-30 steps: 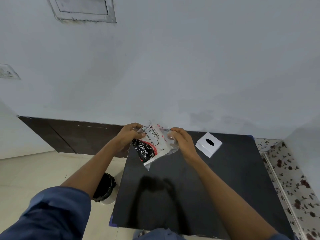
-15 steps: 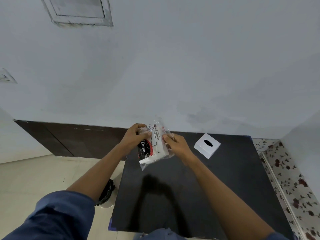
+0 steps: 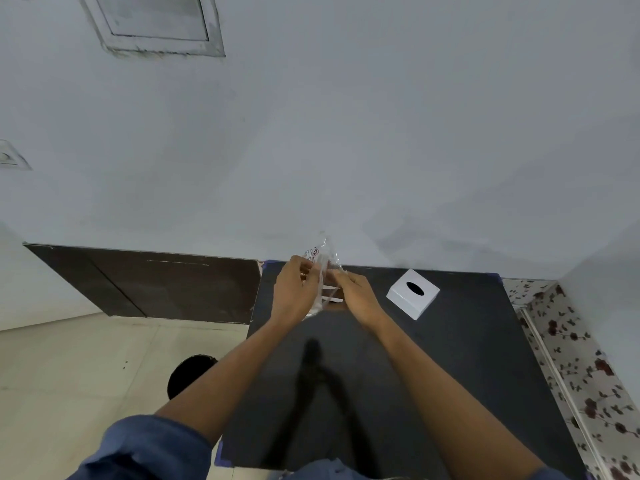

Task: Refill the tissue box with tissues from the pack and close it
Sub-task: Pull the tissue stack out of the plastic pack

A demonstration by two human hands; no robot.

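Both hands, left hand (image 3: 294, 292) and right hand (image 3: 356, 297), pinch the clear crinkly plastic tissue pack (image 3: 323, 271) upright above the black table (image 3: 467, 358), the white square tissue box (image 3: 412, 294) lying shut just right of the nearer right hand.

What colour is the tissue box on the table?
White, with a dark oval slot on top; the tissue box shows clearly in the head view.

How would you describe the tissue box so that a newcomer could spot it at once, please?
Find the black table against the pale wall. Near its far right corner, right of both hands, sits the tissue box: the only white cube, with a dark oval slot on top.
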